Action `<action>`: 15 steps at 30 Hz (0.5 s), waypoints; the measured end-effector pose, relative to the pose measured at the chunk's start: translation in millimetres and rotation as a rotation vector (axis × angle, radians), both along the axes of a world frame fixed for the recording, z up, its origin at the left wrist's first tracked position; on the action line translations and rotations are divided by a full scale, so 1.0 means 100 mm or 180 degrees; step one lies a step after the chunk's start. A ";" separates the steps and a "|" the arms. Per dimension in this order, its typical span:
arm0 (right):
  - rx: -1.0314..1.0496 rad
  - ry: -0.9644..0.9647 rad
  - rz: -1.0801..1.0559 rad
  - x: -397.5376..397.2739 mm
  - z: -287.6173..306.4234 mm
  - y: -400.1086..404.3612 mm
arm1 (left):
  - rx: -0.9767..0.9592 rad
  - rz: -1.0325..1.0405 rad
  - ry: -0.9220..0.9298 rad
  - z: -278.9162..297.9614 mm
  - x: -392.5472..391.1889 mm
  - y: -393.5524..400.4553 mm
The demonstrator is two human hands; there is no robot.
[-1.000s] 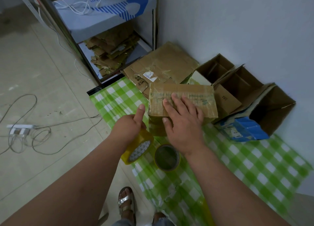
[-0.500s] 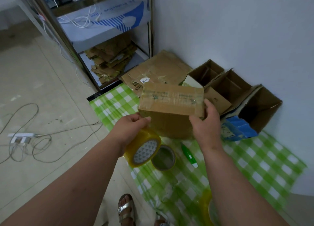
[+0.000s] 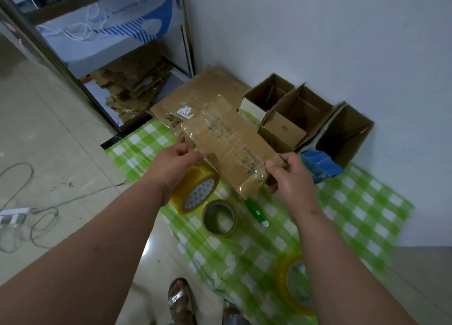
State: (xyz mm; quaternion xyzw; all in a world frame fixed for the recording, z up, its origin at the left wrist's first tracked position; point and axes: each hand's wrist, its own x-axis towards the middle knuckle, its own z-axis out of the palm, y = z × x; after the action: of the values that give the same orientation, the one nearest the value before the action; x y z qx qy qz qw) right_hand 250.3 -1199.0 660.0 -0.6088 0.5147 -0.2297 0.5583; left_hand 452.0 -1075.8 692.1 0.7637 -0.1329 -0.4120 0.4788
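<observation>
**While the box [image 3: 230, 143] is aloft, steady it**

As it hangs tilted above the cloth [image 3: 354, 202], the left hand [image 3: 175, 158] pinches its left end, roll [image 3: 198, 190] tucked beneath; the right hand [image 3: 288, 175] grips the near right end. Keep both grips firm.

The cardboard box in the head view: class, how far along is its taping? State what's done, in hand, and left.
Done: shiny tape strips cross the top of the cardboard box. In hand: the left hand and right hand grip its ends, holding it tilted above the checked cloth; a yellow tape roll sits under the left hand. Left, probably: taping any unsealed faces, which are hidden, then setting it down.
</observation>
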 end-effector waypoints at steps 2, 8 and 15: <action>0.0009 -0.0184 -0.0309 0.00 -0.01 0.03 | -0.0093 0.0032 0.0038 0.02 0.01 -0.02; 0.0257 -0.0442 -0.0525 0.14 -0.01 0.24 | -0.0090 -0.0032 0.0208 0.02 -0.01 0.06; 0.0463 -0.0596 -0.0839 0.26 -0.03 0.46 | 0.0070 -0.0069 0.0169 0.08 0.05 0.29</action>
State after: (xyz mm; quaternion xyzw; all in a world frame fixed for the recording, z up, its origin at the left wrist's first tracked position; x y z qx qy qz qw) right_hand 276.3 -1152.6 657.3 -0.4700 0.5511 -0.3188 0.6114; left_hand 456.8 -1046.7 700.5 0.7563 -0.1238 -0.4388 0.4692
